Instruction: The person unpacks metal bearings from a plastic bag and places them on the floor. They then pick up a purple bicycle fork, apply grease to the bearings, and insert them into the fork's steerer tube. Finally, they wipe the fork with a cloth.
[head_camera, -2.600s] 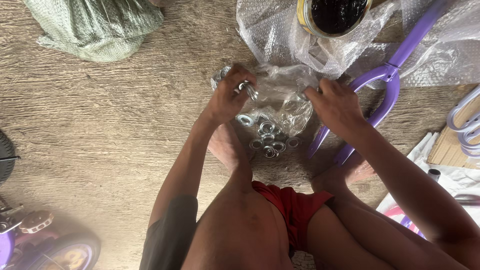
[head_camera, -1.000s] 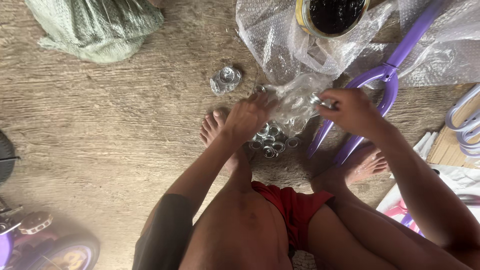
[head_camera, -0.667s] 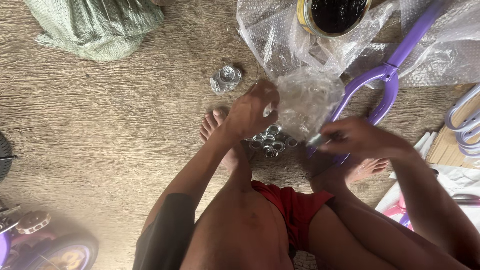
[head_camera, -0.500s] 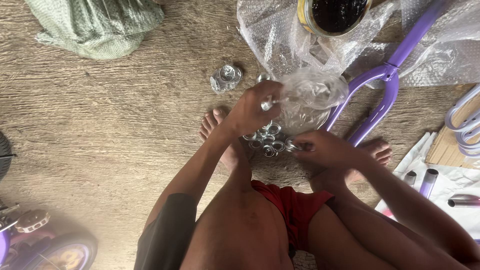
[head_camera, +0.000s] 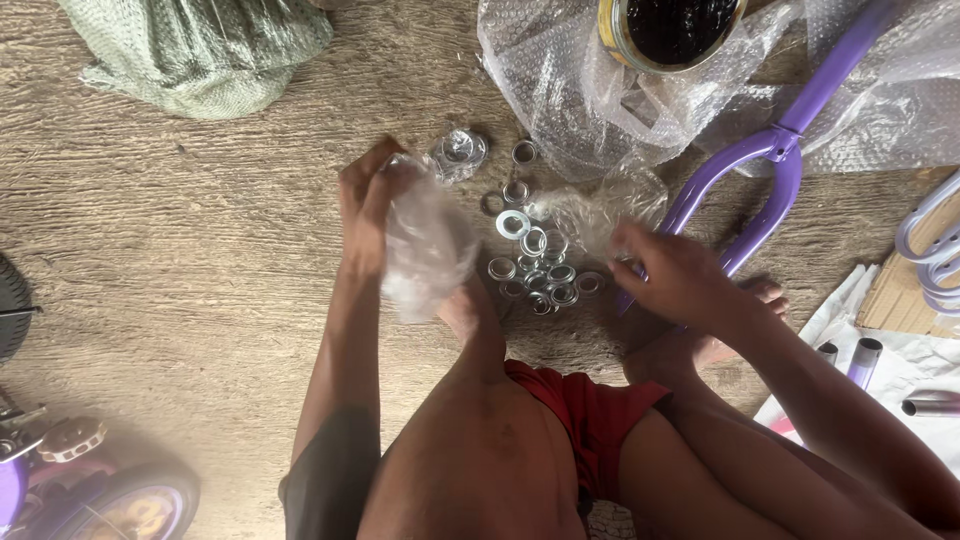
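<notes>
My left hand (head_camera: 365, 205) pinches a clear plastic bag (head_camera: 428, 245) and holds it up above the wooden floor, left of a pile of several silver washers and rings (head_camera: 535, 270). A second clear bag (head_camera: 600, 212) lies crumpled to the right of the pile. My right hand (head_camera: 672, 275) hovers low by that bag, its fingers curled near the bag's edge; whether it grips anything I cannot tell. A larger metal fitting (head_camera: 460, 152) lies just beyond my left hand.
A purple bicycle frame (head_camera: 770, 160) rests on bubble wrap (head_camera: 560, 80) at the upper right, beside a tin of dark grease (head_camera: 675, 28). A green sack (head_camera: 205, 50) lies upper left. A small purple wheeled part (head_camera: 70, 480) sits lower left. Tubes on paper (head_camera: 880, 365) lie right.
The washers have been tipped out of the bag onto the floor. My left hand moved left, lifting the emptied bag. My right hand shifted back right, toward the crumpled bag.
</notes>
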